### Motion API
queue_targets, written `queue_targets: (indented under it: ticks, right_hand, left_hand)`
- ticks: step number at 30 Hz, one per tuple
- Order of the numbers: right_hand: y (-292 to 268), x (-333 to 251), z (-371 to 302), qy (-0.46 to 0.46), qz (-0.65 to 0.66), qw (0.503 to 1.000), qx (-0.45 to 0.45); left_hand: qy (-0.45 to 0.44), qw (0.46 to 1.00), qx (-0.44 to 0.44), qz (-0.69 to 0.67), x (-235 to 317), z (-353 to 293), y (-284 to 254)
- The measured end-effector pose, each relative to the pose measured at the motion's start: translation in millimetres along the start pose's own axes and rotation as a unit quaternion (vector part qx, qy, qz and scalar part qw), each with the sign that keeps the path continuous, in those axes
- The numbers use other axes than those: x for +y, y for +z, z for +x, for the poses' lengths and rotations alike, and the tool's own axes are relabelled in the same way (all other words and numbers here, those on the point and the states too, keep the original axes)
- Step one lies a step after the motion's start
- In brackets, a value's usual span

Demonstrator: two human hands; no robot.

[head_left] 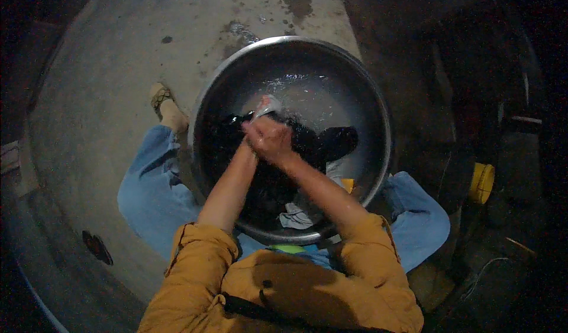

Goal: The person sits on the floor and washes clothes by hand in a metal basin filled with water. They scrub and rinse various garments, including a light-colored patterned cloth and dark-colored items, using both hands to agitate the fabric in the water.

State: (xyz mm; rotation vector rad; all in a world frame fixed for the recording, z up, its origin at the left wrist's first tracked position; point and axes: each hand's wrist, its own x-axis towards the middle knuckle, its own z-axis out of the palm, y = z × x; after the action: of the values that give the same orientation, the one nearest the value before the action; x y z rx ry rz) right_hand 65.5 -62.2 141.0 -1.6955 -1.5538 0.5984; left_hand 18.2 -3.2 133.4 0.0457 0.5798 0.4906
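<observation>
A large round metal basin (381, 96) with water in it stands between my legs. Over its middle my two hands are pressed together. My right hand (273, 139) is closed in front, covering most of my left hand (251, 133), whose fingers also look curled. A wet white cloth with reddish marks (267, 104) sticks out past my fists, gripped between them. Beneath my hands lies dark wet clothing (305, 141), with one bunched end (340, 142) to the right. A white cloth with dark lines (294, 216) rests near the basin's close side.
A yellow piece (348, 184) shows inside the basin by my right forearm. Wet patches (296, 3) mark the concrete floor beyond the rim. A dark sandal (97, 247) lies at the left, and a yellow container (482, 183) stands at the right among dark objects.
</observation>
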Motion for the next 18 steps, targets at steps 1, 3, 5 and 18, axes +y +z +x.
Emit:
queue_targets:
  ticks: [1, 3, 5, 18]
  right_hand:
    - [5.3, 21.5, 6.5, -0.075, -0.056, 0.993, 0.071]
    - [-4.5, 55.4, 31.0, -0.085, -0.168, 0.976, 0.108]
    - [-32.6, 86.2, 58.7, 0.097, -0.210, 0.972, 0.042]
    - [-1.0, 139.7, -9.1, 0.098, 0.072, 0.985, 0.121]
  left_hand:
    - [0.011, 1.000, -0.003, 0.013, -3.5, 3.4, -0.1]
    - [0.037, 0.999, -0.004, 0.038, -10.7, 9.8, -11.4]
    - [0.060, 0.996, -0.010, 0.061, -18.3, 21.9, -14.5]
    - [-0.031, 0.995, 0.086, 0.035, -17.7, 31.5, -71.0]
